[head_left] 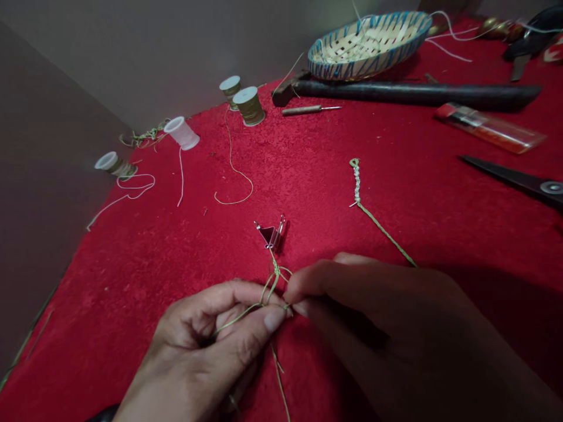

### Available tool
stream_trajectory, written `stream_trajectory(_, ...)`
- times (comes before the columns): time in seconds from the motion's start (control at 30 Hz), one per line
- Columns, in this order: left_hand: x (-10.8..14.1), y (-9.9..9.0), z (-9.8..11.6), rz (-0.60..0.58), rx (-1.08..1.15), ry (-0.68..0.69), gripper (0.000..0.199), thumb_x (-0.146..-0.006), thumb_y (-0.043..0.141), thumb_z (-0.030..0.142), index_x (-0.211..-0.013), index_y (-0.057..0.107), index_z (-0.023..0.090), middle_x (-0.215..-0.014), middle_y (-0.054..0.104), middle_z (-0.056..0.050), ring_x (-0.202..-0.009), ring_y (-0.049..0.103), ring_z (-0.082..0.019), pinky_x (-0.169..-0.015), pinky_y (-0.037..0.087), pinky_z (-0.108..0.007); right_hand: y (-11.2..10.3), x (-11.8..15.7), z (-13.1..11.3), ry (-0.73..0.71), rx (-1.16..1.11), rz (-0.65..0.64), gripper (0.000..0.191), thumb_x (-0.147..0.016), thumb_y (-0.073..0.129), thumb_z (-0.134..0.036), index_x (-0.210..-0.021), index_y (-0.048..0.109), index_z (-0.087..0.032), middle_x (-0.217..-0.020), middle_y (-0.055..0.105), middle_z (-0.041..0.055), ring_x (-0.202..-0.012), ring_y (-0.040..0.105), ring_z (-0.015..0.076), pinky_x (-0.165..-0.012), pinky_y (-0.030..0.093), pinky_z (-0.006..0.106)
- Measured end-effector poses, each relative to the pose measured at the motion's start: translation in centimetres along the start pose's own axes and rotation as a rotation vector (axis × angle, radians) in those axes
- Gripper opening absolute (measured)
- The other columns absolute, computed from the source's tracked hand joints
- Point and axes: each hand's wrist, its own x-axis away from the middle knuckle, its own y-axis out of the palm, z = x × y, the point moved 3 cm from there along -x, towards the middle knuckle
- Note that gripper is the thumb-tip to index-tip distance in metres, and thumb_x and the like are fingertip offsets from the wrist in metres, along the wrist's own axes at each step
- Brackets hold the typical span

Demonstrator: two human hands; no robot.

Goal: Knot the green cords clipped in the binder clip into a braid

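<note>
Left hand (206, 343) and right hand (373, 334) pinch thin knotted green cord (273, 281), just under small metal binder clip (270, 234) on rough red cloth (132, 293).

Fingers (273, 319) hide part of the green cord (273, 281).

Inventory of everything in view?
thread spools: 4, olive and white, far edge
woven basket: 1, cream and blue, far edge
dark-handled tool: 1, black, beside basket
awl: 1, silver tip, near that tool
orange plastic case: 1, orange, right
scissors: 1, black, right edge
binder clip: 1, silver, centre
braided green cord: 1, green, right of clip
knotted green cord: 1, green, below clip
red cloth: 1, red, under everything
left hand: 1, pinching cord
right hand: 1, at cord
</note>
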Motion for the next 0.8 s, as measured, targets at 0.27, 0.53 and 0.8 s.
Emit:
stream_trajectory(0.27, -0.2, -0.7, -0.4, 0.059, 0.008, 0.1, 0.031, -0.059, 0.1, 0.051, -0.079, 0.086, 0.032, -0.058, 0.068, 0.005, -0.053, 0.056, -0.012, -0.047, 0.041, -0.022, -0.4, 0.5, -0.8, 0.014, 0.116, 0.013, 0.027, -0.09, 0.055, -0.009, -0.084, 0.073, -0.027, -0.069, 0.075, -0.0023, -0.058, 0.07, 0.0172, -0.056, 0.053, 0.026)
stream_trajectory(0.53, -1.2, 4.1, 0.3, -0.235, 0.104, -0.18, 0.047, -0.078, 0.072, 0.072, -0.077, 0.086, 0.027, -0.039, 0.047, 0.003, -0.058, 0.067, -0.021, -0.042, 0.031, -0.029, -0.5, -0.2, -1.5, 0.008, 0.154, 0.119, 0.011, -0.091, 0.064, -0.025, -0.087, 0.075, -0.028, -0.07, 0.071, 0.0035, -0.073, 0.073, 0.0239, -0.063, 0.06, 0.03)
stream_trajectory(0.8, -0.3, 0.7, 0.2, -0.114, 0.007, -0.07, 0.043, -0.069, 0.089, 0.067, -0.079, 0.082, 0.026, -0.047, 0.041, 0.007, -0.046, 0.04, -0.012, -0.041, 0.026, -0.024, -1.1, 0.5, -1.7, -0.211, 0.185, 0.128, 0.019, -0.081, 0.059, -0.007, -0.078, 0.07, -0.022, -0.092, 0.078, 0.0083, -0.088, 0.077, 0.0243, -0.082, 0.065, 0.033)
